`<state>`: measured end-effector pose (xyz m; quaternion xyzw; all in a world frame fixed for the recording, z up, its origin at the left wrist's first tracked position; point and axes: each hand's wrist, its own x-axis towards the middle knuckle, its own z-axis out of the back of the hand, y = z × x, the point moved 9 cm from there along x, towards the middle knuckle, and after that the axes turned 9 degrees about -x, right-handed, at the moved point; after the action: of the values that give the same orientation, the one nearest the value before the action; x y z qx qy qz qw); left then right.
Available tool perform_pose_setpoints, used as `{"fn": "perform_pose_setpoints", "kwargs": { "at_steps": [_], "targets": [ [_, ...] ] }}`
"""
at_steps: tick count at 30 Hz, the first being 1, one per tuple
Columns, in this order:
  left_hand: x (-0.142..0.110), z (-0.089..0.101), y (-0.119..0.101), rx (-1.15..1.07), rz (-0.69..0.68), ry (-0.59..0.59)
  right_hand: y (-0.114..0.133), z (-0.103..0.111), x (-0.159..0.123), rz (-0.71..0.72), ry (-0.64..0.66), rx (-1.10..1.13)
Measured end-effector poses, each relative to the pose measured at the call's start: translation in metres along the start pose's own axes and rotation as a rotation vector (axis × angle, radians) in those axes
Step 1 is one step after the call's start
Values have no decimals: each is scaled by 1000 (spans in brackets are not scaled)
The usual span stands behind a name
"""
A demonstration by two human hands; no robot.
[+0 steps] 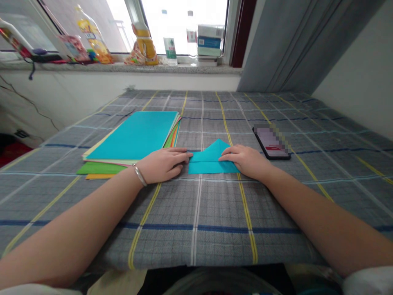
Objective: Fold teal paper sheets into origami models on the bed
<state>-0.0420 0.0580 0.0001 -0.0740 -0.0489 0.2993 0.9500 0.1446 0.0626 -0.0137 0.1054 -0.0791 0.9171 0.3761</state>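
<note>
Pressing the folded teal paper (pixel 211 164) against the table with flat, open hands, I keep my right hand (pixel 245 160) over its right end, while my left hand (pixel 161 166), a silver bangle (pixel 139 175) at the wrist, seems only to touch its left edge; neither hand grips it, and they stay just apart. The paper lies on a grey checked cloth (pixel 196 233), just beside a stack of coloured sheets (pixel 132 135), with a phone (pixel 272 142) near my right hand
</note>
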Motion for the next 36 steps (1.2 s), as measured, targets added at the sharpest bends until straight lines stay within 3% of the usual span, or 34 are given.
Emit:
{"fn": "perform_pose_setpoints", "kwargs": {
  "at_steps": [3, 5, 8, 11, 15, 20, 28, 36],
  "targets": [
    [9, 6, -1, -27, 84, -124, 2, 0, 0, 21, -1, -12],
    [18, 5, -14, -10, 64, -173, 4, 0, 1, 30, -2, -13],
    [38, -15, -46, -5, -116, -79, 5, 0, 1, 44, -8, -21],
    [56, -22, -55, -6, -165, -73, 5, 1, 1, 60, -7, -28],
    [67, -20, -53, -11, -258, -70, 4, 2, 1, 76, 26, -64],
    [62, -17, -48, -59, -308, -90, 1, 9, -4, 75, 60, -99],
    [50, -8, -36, -46, -303, -131, -15, 23, -16, -28, 58, -140],
    [36, 5, -24, 6, -254, -104, -37, 19, -25, -157, 204, -139]
  ]
}}
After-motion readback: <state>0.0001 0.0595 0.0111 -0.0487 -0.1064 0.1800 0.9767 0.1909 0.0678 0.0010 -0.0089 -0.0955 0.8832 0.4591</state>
